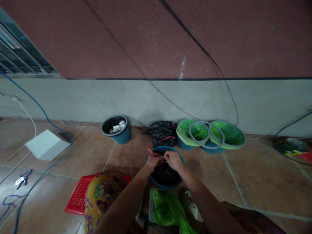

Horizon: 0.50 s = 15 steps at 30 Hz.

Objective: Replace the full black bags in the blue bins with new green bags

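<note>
My left hand (154, 161) and my right hand (173, 159) meet over a blue bin (167, 187) on the floor in front of me. Inside that bin lies black plastic (166, 173). A pink strip (150, 150) sticks up from the fingers of my left hand, which is closed on it. My right hand is pinched, its fingertips close to the left ones; what it holds is too small to make out. Close to my body, a bunched green plastic bag (168, 208) lies in a clear tray (151, 208).
Along the wall stand a bin (123, 135) with white scraps, a tied black bag (162, 130), and two green-lined bins (185, 143) with loose grey rings (207, 122) on top. Left are a red basket (79, 196), white box (47, 143), blue cable (46, 169) and keys (22, 180).
</note>
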{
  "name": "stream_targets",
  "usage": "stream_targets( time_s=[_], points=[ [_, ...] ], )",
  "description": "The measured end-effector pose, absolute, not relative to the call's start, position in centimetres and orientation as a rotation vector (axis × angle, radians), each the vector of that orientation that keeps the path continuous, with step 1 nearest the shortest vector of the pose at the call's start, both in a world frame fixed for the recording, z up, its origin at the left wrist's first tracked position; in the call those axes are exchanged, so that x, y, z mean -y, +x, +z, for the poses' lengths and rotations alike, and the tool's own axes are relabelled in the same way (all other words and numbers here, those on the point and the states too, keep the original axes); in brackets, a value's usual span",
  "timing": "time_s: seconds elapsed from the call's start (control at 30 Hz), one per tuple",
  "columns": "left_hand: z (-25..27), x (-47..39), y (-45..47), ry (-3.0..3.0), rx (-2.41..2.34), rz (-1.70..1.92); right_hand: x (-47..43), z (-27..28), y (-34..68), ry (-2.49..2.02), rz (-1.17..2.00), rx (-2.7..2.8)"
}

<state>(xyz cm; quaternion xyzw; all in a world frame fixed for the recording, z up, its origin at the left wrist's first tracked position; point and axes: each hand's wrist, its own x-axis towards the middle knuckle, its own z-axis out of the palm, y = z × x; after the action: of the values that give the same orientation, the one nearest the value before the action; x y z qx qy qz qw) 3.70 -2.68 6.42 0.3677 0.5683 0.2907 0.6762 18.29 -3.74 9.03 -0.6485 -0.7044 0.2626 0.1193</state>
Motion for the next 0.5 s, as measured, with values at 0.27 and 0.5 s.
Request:
stream_targets(
  time_s=[0.27,0.5],
  points=[
    [5.7,2.4,3.4,1.194,-1.337,0.72,5.5,8.7,19.1,-1.958,0.919,1.983],
    [6.2,2.3,3.1,1.667,-1.392,0.579,4.8,8.4,18.8,-2.048,0.773,1.978]
  ],
)
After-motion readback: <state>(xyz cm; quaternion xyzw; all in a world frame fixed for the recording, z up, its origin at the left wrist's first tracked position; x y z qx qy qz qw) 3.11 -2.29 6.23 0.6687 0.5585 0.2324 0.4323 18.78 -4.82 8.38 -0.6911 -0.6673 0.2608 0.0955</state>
